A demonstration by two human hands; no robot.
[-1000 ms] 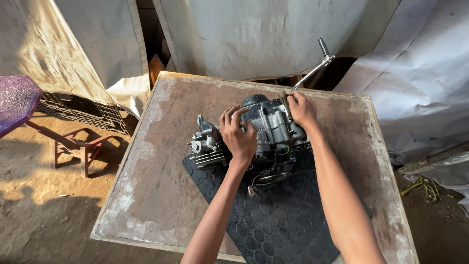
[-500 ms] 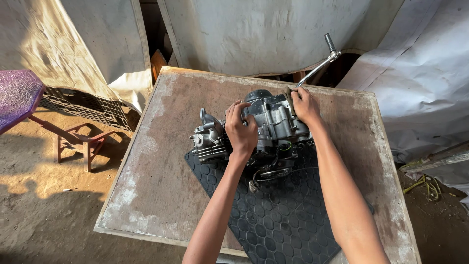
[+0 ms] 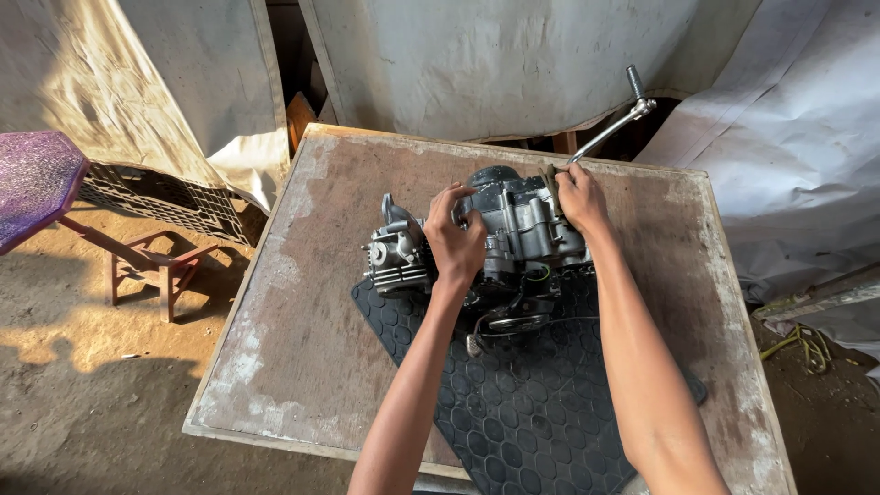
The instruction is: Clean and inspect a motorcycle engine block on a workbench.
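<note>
A grey motorcycle engine (image 3: 513, 229) lies on a black hex-pattern rubber mat (image 3: 513, 403) on a worn wooden table (image 3: 302, 339). My left hand (image 3: 456, 240) grips the engine's middle, just right of the finned cylinder (image 3: 399, 257). My right hand (image 3: 577, 197) holds the engine's far right side, at the base of the long metal kick lever (image 3: 616, 119) that sticks out past the table's back edge. A black cable (image 3: 536, 323) trails from the engine onto the mat.
A purple-topped stool (image 3: 37, 179) with a red frame stands on the dirt floor at left, beside a dark plastic crate (image 3: 165, 206). Grey and white tarps (image 3: 495, 64) hang behind the table. Yellow-green cord (image 3: 807, 341) lies on the ground at right.
The view has shifted slightly, so the table and engine sit a little more to the right. Both hands stay on the engine in nearly the same grip.
</note>
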